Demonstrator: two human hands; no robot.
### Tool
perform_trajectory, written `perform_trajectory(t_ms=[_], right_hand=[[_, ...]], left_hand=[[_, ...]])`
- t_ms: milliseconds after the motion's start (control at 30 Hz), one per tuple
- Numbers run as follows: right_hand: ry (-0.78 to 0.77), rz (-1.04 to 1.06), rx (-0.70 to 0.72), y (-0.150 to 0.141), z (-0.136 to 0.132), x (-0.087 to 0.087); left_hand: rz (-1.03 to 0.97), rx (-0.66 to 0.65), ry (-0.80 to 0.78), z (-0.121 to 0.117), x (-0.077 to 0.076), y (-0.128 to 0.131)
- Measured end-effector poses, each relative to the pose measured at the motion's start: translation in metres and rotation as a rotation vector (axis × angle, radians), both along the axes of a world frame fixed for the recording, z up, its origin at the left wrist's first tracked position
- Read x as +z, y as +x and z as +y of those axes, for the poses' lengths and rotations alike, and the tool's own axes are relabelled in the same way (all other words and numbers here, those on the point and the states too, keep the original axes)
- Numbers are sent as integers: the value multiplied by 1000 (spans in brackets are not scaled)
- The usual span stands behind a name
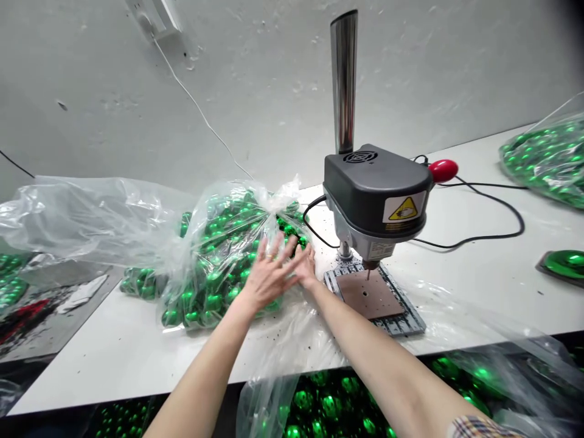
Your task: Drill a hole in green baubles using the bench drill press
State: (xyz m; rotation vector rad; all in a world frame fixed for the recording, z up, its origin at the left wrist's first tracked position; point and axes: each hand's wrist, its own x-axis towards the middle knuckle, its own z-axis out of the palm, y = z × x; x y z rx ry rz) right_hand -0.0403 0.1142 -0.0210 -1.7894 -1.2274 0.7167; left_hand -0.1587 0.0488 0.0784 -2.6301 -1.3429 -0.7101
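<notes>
A clear plastic bag (237,228) full of shiny green baubles (214,301) lies on the white table, its top gathered. My left hand (267,280) rests against the front right of the bag, fingers spread, with nothing gripped. Just right of it, my right hand (307,264) presses on the bag's right side with fingers stretched out; the left fingertips partly cover it. Close to the right forearm stands a small bench drill press (374,194) with a red knob (443,171). Its bit points down at a brown board (371,295) with a dark hole.
Another bag of green baubles (547,158) lies at the far right, near a large green shiny piece (566,264). More green baubles (333,407) sit below the table's front edge. A black cable (497,237) loops behind the drill press. Loose plastic (91,219) spreads left.
</notes>
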Motion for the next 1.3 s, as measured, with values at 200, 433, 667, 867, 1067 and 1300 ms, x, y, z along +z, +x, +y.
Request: perform_trajectory(t_ms=[200, 433, 667, 867, 1067, 1300], right_hand=[[-19, -29, 37, 10, -1, 11], [-61, -141, 294, 15, -60, 61], [38, -60, 1207, 146, -153, 158], [801, 370, 739, 257, -160, 225], [1002, 191, 178, 271, -111, 226], [940, 171, 157, 273, -88, 198]], left_hand=[[235, 276, 0, -12, -39, -10], [400, 386, -87, -33, -54, -26], [288, 412, 40, -31, -47, 13], [321, 521, -128, -9, -39, 57], [68, 663, -313, 15, -34, 58], [-1313, 153, -635, -44, -35, 86]])
